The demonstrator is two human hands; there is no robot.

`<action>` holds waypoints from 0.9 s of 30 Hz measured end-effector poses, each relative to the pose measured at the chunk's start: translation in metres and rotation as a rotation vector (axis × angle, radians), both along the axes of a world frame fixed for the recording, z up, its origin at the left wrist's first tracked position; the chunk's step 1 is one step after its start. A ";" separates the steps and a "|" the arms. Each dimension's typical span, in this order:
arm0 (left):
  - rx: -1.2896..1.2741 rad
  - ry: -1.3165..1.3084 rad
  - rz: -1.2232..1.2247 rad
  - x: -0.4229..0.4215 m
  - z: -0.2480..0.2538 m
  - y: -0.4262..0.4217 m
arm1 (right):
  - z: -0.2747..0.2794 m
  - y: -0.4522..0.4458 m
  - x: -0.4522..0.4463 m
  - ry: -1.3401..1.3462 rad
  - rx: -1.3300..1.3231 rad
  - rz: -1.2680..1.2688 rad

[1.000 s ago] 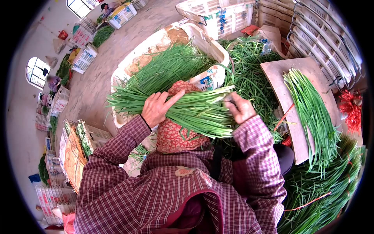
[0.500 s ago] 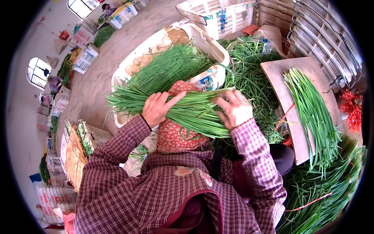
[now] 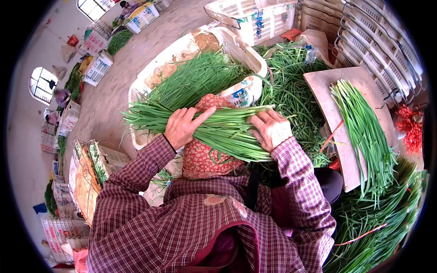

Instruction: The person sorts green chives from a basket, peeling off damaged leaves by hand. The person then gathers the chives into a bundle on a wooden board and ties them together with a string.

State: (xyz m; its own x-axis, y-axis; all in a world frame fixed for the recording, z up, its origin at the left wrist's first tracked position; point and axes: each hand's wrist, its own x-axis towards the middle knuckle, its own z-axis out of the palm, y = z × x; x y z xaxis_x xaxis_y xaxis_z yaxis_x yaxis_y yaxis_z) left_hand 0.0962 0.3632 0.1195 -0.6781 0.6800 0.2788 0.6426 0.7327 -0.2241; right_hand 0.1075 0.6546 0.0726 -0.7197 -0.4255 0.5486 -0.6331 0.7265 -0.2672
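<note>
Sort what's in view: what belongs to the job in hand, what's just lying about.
Likely the job's:
long green leafy bundle under the left hand and right hand
white plastic tub of loose green leaves
flat brown board bearing another green bundle

Apparently just lying about:
crumpled orange-red scrap
stacked white plastic crates

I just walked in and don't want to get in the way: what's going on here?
A person is handling a bunch of long green stalks over a red patterned cloth. The left hand lies across the bunch; the right hand is at its paler end. Ahead, more greens lie in a white tub. To the right, a second bunch lies on a board.
</note>
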 end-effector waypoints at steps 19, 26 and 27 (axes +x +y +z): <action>0.017 0.002 -0.004 -0.003 -0.006 -0.005 | 0.055 0.133 0.076 -0.092 0.132 -0.565; 0.007 -0.028 0.017 0.001 -0.002 -0.003 | 0.008 -0.002 0.018 -0.185 -0.094 -0.039; 0.006 -0.028 0.017 0.001 -0.002 -0.003 | 0.004 -0.008 0.013 -0.179 -0.110 -0.015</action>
State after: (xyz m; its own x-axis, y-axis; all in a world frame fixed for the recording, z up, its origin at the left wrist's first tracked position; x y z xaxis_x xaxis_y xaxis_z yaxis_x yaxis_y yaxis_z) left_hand 0.0973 0.3605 0.1180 -0.6973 0.6666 0.2635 0.6360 0.7450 -0.2014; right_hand 0.1201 0.6465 0.0761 -0.8156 -0.3587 0.4540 -0.5579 0.6955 -0.4527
